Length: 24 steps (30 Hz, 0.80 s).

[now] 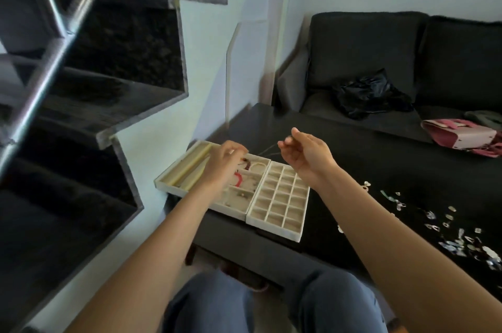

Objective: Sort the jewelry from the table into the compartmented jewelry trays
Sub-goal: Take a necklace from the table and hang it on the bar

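Three cream jewelry trays sit side by side on the dark table (380, 169): a left tray with long slots (184, 167), a middle tray (239, 197) holding a red piece and a pale ring-shaped piece, and a right tray with many small square cells (279, 199). My left hand (225, 161) hovers over the middle tray, its fingers curled and pinching one end of a thin chain (267, 150). My right hand (301, 153) is raised above the grid tray and pinches the other end of the chain between thumb and fingers.
Several loose shiny jewelry pieces (459, 235) lie scattered on the table at the right. A black sofa (380, 47) behind holds a black bag (372, 93) and a pink handbag (461, 134). Dark stairs with a metal rail (49, 61) rise at the left. My knees are below.
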Available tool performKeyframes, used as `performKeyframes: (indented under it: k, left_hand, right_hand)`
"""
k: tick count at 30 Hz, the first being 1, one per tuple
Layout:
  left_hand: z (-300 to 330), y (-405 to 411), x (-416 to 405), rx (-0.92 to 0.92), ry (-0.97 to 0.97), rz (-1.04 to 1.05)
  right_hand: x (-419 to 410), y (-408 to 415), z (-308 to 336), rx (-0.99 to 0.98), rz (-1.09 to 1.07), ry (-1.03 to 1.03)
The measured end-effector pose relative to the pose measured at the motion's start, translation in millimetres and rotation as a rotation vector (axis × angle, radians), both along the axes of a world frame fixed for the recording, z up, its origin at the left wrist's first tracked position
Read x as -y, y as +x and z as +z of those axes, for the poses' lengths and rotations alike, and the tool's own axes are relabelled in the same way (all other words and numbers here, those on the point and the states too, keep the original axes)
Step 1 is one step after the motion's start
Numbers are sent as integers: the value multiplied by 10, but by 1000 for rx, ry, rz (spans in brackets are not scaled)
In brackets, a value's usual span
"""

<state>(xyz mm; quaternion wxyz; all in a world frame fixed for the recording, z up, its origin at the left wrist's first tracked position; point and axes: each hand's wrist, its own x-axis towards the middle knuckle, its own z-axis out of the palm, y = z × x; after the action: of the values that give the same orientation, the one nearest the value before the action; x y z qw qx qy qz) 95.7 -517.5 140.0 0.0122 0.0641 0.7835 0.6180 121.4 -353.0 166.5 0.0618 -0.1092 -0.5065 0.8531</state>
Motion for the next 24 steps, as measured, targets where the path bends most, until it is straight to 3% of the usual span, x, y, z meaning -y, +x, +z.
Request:
performKeyframes:
  k: [5,9,14,19,24]
  left_hand:
    - [-64,-8,185,-15,-22,-155]
    - [-100,-46,272,6,-45,-107]
    - [-52,3,382,91,100,-41]
    - [-188,62,447,46,255,-25]
    - [-439,0,413,60,270,24]
  right_hand:
    - [256,-213,16,9,91,107]
    - [404,-306,31,11,158,187]
    - [420,-330,13,-7,207,318]
    - [428,-210,-138,29,231,579]
    - [484,-215,-429,33,290,795]
